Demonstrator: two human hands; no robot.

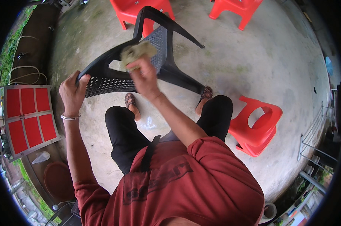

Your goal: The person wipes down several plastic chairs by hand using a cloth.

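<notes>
A black plastic armchair [176,74] with a perforated back and seat lies tipped over on the concrete floor before me. My left hand [74,87] grips the edge of its backrest, thumb on the near side. A metal bangle circles that wrist. In my right hand [145,79] is a crumpled, yellowish-green cloth [138,52], blurred, at the armrest side of the backrest near an oval opening. The cloth covers part of the chair frame, so whether it presses on the plastic cannot be told. One chair leg reaches down beside my right foot.
A red plastic stool [255,124] lies to my right. Red plastic chairs [142,8] and another red stool or chair [235,11] stand farther off. Red panels in a metal frame [29,118] lean at the left, near a hose [26,72]. A metal rack [314,147] is at the right edge.
</notes>
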